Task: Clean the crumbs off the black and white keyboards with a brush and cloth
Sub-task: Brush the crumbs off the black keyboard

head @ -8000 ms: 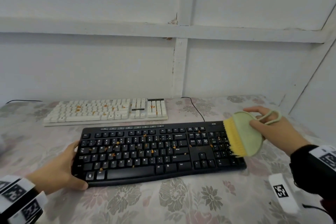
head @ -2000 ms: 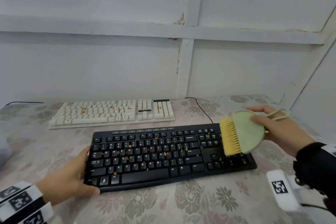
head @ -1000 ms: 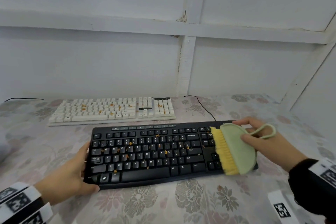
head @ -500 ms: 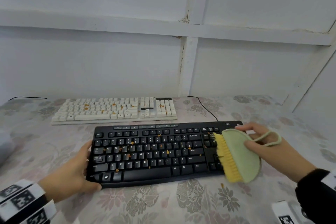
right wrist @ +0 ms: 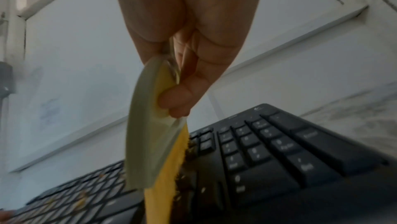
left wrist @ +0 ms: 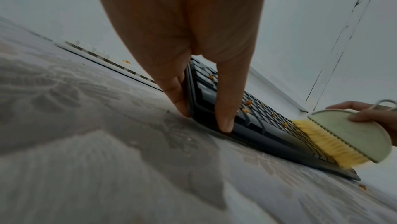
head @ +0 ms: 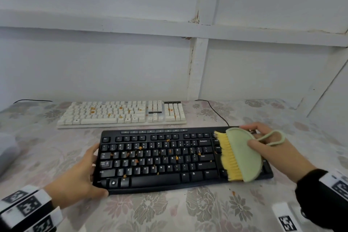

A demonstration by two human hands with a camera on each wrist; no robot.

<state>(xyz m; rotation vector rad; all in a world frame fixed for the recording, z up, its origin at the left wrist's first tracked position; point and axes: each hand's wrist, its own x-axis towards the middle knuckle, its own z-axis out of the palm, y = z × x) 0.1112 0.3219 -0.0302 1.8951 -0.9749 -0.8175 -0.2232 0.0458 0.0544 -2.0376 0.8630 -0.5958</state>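
Black keyboard [head: 160, 158] lies lengthwise left to right before me, orange crumbs [head: 177, 157] strewn left of the brush [head: 243, 156] my right hand [head: 273, 154] pinches over its right end, bristles facing left; my left hand [head: 75, 179] braces the left end, fingers straight.

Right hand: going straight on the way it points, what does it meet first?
Probably the orange crumbs by the Enter key on the black keyboard, with the brush leading the right hand; height above the keys is unclear.
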